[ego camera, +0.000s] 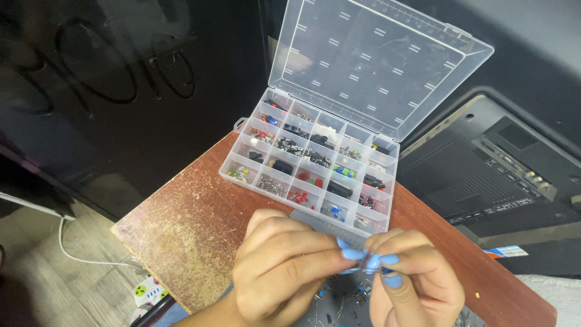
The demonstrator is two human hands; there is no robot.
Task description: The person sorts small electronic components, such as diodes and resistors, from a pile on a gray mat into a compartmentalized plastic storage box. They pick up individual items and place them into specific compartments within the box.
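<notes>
Pinching tiny component (367, 261) between left hand (284, 266) and right hand (411, 281) fingertips, both grips closed on it, above bench (193, 224) near open organizer box (315, 163). Risk: slip drops part into loose parts pile (345, 303); leads bend.

Clear plastic organiser box (315, 158) holding red, green, blue and black parts; worn reddish-brown surface (193, 224), speckled pale; light blue nails on the fingers (351, 254).

I count my two hands, left (284, 266) and right (411, 275), one clear plastic organiser box (315, 163) with one open lid (375, 60), one worn red-brown table (193, 224), and one white power strip (147, 293).
</notes>
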